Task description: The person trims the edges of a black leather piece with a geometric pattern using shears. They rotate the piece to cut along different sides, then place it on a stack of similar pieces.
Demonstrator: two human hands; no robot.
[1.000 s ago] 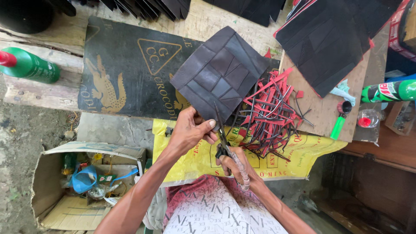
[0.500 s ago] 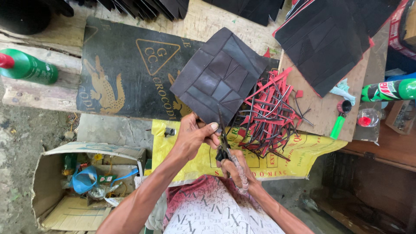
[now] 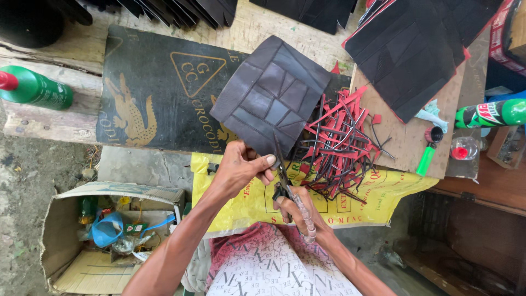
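Since a second ago, my left hand (image 3: 241,167) has tilted the patchwork sheet (image 3: 271,93) a little and lifted it nearer my face. That hand pinches the sheet's lower corner, so the dark piece fans up and away over the black mat (image 3: 153,93). My right hand (image 3: 298,211) is clenched around the scissors (image 3: 282,178), just right of the left. Their blades run up along the sheet's lower right edge, beside the pile of red and black strips (image 3: 339,145).
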